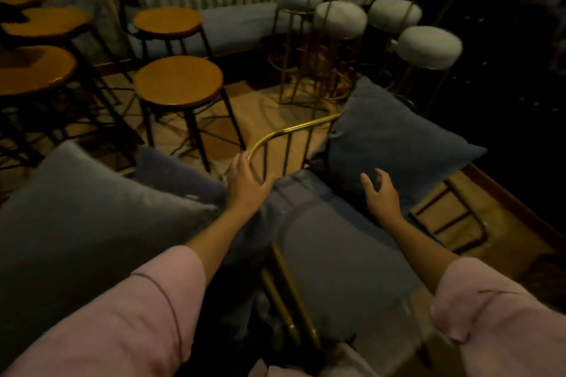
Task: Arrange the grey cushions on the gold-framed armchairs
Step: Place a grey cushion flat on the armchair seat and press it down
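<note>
Head view, dim room, looking down over two outstretched arms in pink sleeves.

Grey cushions, three counted. One cushion leans upright against the curved gold armchair frame, standing on a corner like a diamond, its top corner toward the white stools and its side corner pointing right. A second, large cushion lies tilted at lower left, its long axis running from near left toward the middle of the scene. A third, smaller cushion sits just behind it, partly hidden, touching the left wrist.

Grey seat pad of the armchair: long axis runs from the viewer away toward the gold frame.

Left hand: flat, fingers pressed loosely together and extended, tips touching the bend of the gold frame; holding nothing.

Right hand: hovering over the seat pad just in front of the upright cushion, fingers spread and curled, gripping nothing.

Round wooden stools: five visible, at upper left, on dark legs.

White padded stools: five, at upper right, on gold legs.

Long grey bench with a gold railed back stands along the far wall.
</note>
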Action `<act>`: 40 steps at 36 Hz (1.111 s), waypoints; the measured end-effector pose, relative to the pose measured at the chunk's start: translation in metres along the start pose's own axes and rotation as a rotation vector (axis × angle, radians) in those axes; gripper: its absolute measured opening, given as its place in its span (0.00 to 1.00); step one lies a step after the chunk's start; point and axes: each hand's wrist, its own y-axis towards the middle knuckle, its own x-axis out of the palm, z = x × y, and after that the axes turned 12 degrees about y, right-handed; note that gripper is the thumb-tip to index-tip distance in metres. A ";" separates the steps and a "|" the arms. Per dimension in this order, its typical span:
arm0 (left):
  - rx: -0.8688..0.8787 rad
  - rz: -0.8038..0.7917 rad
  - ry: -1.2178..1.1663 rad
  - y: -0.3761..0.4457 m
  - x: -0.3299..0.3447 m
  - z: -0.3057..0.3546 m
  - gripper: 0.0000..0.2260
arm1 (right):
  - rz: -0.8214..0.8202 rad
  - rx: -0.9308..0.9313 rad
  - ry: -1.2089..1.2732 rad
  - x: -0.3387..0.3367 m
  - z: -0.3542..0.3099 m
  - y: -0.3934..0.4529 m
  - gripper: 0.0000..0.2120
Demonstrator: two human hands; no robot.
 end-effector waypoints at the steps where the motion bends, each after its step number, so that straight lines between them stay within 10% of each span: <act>1: 0.010 -0.037 0.013 0.010 0.017 0.013 0.38 | 0.020 0.051 0.024 -0.017 0.009 0.013 0.32; 10: -0.085 -0.341 0.035 0.103 0.155 0.119 0.38 | 0.095 0.248 0.084 -0.109 0.087 0.135 0.41; 27: -0.352 -0.445 -0.322 0.263 0.341 0.191 0.43 | 0.426 0.221 0.155 -0.090 0.177 0.266 0.59; 40: -0.150 -0.512 -0.314 0.291 0.362 0.175 0.32 | 0.205 0.109 0.095 -0.110 0.236 0.270 0.60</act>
